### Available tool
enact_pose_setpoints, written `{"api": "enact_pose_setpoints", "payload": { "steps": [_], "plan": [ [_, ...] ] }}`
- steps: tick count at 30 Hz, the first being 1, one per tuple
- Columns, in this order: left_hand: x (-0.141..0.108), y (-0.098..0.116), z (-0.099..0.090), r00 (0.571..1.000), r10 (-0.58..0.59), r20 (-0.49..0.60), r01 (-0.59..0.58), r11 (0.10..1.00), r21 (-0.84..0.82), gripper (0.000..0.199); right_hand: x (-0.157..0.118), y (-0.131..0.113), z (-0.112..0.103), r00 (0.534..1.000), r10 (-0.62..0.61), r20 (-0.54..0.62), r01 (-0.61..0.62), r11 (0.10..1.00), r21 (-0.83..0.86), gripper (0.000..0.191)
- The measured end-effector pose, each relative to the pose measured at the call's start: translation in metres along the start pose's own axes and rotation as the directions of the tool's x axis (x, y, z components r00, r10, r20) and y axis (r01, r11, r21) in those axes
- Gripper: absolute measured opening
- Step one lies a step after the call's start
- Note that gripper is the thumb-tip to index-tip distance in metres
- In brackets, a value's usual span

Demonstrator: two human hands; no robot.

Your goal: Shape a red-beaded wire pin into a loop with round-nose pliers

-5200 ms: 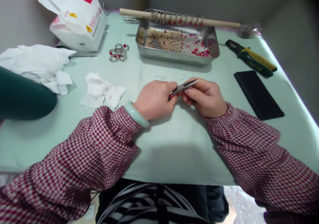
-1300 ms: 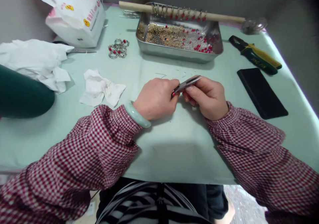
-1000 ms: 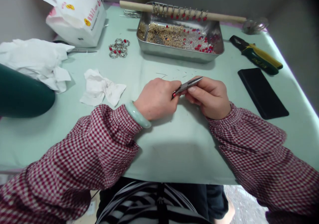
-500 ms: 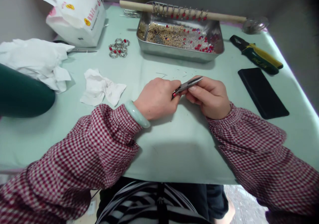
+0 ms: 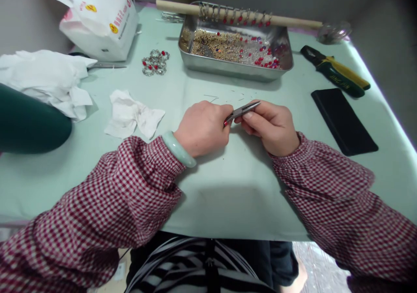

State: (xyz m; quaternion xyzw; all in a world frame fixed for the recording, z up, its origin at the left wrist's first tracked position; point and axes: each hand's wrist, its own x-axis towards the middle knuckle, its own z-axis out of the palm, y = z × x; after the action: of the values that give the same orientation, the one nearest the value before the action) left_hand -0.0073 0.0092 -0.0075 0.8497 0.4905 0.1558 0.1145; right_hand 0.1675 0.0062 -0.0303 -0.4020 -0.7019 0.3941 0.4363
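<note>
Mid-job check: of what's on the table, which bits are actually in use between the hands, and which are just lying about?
In use:
- slim metal pliers in the right hand
- red bead piece pinched by the left hand

Lying about:
- metal tray of beads
- wooden stick strung with rings
- yellow-green pliers
- black case
- crumpled tissue
- white bag

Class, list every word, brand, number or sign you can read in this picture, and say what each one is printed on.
Pliers handle, green and yellow: raised lettering, perhaps "JING XIN", too blurred to be sure.
White bag: red characters on its side, too small to read.
White bag: a round yellow and red logo, text inside not readable.
Black case: no writing.
Tray: no writing.
</note>
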Motion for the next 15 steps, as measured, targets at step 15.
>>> {"api": "enact_pose_setpoints", "payload": {
  "steps": [15],
  "plan": [
    [-0.0009, 0.0023, -0.0003, 1.000, 0.025, 0.001, -0.025, 0.999, -0.024, 0.022, -0.0011, 0.0032, -0.0009, 1.000, 0.010, -0.007, -0.009, 0.998, 0.062, 0.016]
  ]
}}
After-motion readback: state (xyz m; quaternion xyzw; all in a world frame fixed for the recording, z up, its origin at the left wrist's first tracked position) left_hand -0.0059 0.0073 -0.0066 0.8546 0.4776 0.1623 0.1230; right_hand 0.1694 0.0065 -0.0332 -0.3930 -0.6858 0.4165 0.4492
